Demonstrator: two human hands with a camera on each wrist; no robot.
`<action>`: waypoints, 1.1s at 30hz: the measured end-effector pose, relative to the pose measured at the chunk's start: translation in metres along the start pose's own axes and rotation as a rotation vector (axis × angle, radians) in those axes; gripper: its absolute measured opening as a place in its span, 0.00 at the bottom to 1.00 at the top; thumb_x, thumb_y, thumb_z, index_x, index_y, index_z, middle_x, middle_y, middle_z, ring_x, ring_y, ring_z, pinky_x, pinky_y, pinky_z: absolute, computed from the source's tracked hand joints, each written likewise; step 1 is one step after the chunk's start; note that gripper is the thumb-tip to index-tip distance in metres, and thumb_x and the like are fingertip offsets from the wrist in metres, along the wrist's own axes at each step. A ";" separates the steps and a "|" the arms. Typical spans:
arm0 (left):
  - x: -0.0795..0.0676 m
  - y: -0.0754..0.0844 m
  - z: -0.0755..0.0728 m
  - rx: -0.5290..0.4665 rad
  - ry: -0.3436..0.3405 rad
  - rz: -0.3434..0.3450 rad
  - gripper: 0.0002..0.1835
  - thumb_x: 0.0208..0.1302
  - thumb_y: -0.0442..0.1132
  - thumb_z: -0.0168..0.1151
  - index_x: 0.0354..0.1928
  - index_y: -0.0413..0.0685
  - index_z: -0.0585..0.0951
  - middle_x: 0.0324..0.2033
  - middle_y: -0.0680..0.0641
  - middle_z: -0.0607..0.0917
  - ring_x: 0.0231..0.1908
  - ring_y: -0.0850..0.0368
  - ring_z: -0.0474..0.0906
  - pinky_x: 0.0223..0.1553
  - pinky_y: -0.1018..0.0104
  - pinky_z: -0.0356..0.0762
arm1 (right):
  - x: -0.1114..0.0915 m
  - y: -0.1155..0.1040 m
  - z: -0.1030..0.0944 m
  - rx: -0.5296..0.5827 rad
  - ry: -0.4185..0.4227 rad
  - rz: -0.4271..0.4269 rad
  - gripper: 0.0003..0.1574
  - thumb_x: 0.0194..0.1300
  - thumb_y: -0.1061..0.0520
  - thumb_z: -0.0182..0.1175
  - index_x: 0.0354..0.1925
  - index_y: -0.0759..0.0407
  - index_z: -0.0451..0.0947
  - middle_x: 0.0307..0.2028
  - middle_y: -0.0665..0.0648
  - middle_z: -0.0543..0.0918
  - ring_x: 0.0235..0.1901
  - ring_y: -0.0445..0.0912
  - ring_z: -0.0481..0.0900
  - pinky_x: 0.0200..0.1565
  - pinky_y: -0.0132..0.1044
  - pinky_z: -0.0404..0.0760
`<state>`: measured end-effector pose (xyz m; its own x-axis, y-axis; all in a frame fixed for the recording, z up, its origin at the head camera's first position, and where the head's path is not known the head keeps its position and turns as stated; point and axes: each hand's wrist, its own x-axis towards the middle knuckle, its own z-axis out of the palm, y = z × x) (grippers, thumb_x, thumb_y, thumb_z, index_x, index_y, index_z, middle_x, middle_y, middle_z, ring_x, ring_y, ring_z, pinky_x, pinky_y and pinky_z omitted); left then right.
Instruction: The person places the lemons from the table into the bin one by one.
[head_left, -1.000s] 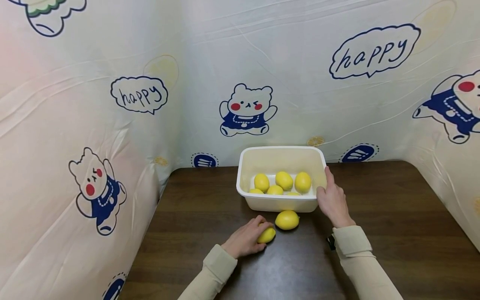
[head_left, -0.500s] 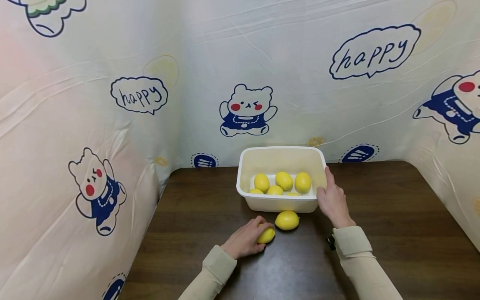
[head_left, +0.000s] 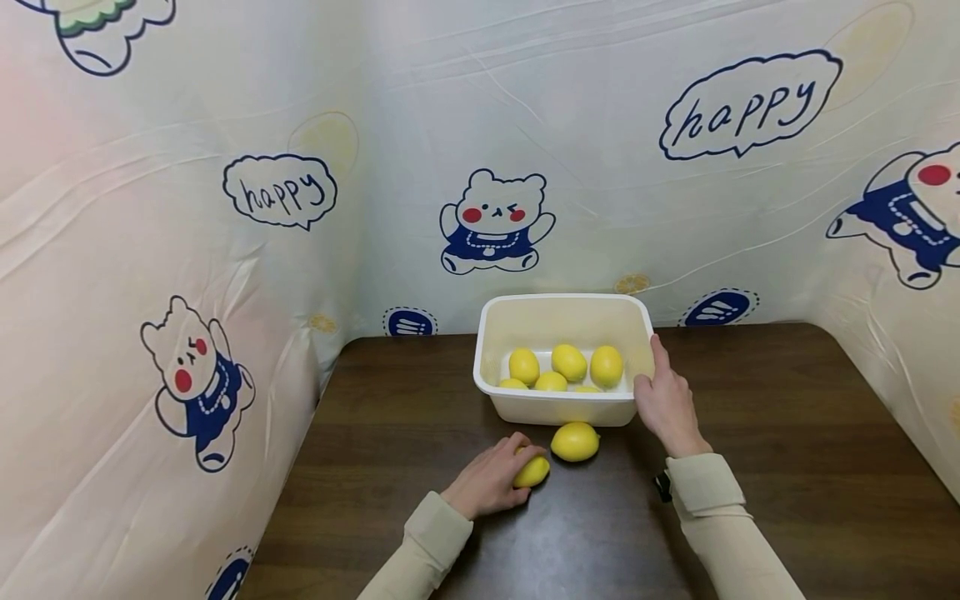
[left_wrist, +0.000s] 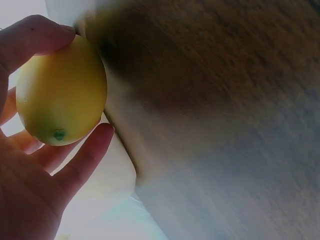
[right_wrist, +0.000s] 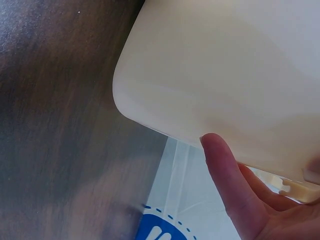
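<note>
My left hand point(head_left: 489, 479) holds a yellow lemon point(head_left: 532, 472) low over the table, just in front of a white plastic bin point(head_left: 564, 408). In the left wrist view, thumb and fingers curl round this lemon point(left_wrist: 62, 95), its green stem end facing the camera. A second lemon point(head_left: 575, 442) lies on the table by the bin's front wall, to the right of the held one. At the bin's right end, my right hand point(head_left: 667, 408) grips the rim and side wall. Seen from the right wrist, one finger point(right_wrist: 220, 165) lies along the bin's outer wall point(right_wrist: 200, 85).
Several lemons point(head_left: 568, 363) sit inside the bin, some partly hidden by its front wall. The dark wooden table point(head_left: 787, 433) reaches back to a pale printed curtain point(head_left: 600, 167), which hangs behind and on both sides. The bin stands near the table's back edge.
</note>
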<state>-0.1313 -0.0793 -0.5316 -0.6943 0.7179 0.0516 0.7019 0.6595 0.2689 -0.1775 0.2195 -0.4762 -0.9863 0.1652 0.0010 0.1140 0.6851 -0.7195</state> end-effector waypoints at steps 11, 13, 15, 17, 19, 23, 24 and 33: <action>0.000 0.001 -0.001 -0.003 0.007 0.004 0.29 0.57 0.42 0.67 0.62 0.54 0.73 0.51 0.51 0.73 0.45 0.59 0.73 0.45 0.67 0.76 | 0.000 0.000 0.000 -0.005 -0.001 0.002 0.44 0.68 0.55 0.39 0.78 0.51 0.34 0.70 0.73 0.59 0.47 0.64 0.74 0.46 0.60 0.74; 0.000 0.001 -0.001 0.000 0.013 0.006 0.29 0.57 0.42 0.67 0.62 0.54 0.73 0.51 0.51 0.73 0.45 0.59 0.72 0.45 0.67 0.76 | 0.000 0.000 0.000 -0.005 0.003 0.002 0.44 0.68 0.55 0.39 0.78 0.51 0.35 0.70 0.72 0.59 0.47 0.64 0.74 0.46 0.59 0.74; 0.000 0.002 -0.002 0.003 0.015 0.007 0.29 0.57 0.42 0.67 0.62 0.54 0.73 0.51 0.51 0.73 0.45 0.59 0.73 0.46 0.67 0.76 | 0.000 0.000 0.000 -0.005 0.007 0.000 0.44 0.68 0.55 0.39 0.78 0.51 0.35 0.70 0.72 0.59 0.47 0.64 0.74 0.46 0.59 0.74; 0.001 0.003 -0.003 0.008 0.016 0.007 0.29 0.57 0.42 0.67 0.62 0.54 0.73 0.51 0.51 0.73 0.45 0.59 0.73 0.46 0.66 0.76 | 0.000 0.000 0.000 -0.005 0.009 -0.002 0.44 0.68 0.55 0.40 0.78 0.51 0.35 0.70 0.72 0.59 0.47 0.64 0.74 0.46 0.59 0.74; 0.001 0.003 -0.004 0.012 0.017 0.010 0.29 0.57 0.42 0.67 0.62 0.54 0.73 0.51 0.51 0.74 0.45 0.59 0.73 0.46 0.66 0.76 | 0.000 0.000 0.000 -0.003 0.010 -0.005 0.44 0.68 0.55 0.40 0.77 0.52 0.35 0.70 0.72 0.59 0.48 0.64 0.74 0.46 0.59 0.74; 0.001 0.003 -0.005 0.023 0.031 0.025 0.29 0.56 0.42 0.67 0.62 0.54 0.73 0.51 0.51 0.74 0.46 0.59 0.73 0.46 0.66 0.76 | 0.000 0.000 0.000 -0.004 0.011 -0.011 0.44 0.68 0.56 0.39 0.77 0.52 0.36 0.70 0.73 0.60 0.46 0.63 0.74 0.44 0.58 0.74; 0.001 0.003 -0.006 0.025 0.034 0.028 0.29 0.56 0.42 0.67 0.62 0.54 0.73 0.51 0.51 0.74 0.46 0.59 0.73 0.46 0.66 0.76 | 0.000 0.000 0.000 -0.006 0.013 -0.012 0.44 0.68 0.56 0.40 0.77 0.52 0.36 0.70 0.73 0.60 0.45 0.63 0.75 0.44 0.57 0.75; 0.001 0.008 -0.009 0.040 0.041 0.033 0.29 0.56 0.43 0.66 0.62 0.55 0.73 0.52 0.51 0.74 0.47 0.59 0.73 0.47 0.66 0.75 | -0.001 -0.003 -0.002 -0.006 0.000 0.003 0.44 0.69 0.56 0.40 0.78 0.51 0.36 0.70 0.72 0.60 0.44 0.62 0.74 0.42 0.55 0.74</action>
<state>-0.1282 -0.0753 -0.5209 -0.6763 0.7299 0.0991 0.7295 0.6449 0.2279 -0.1762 0.2189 -0.4726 -0.9859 0.1674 -0.0012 0.1178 0.6891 -0.7150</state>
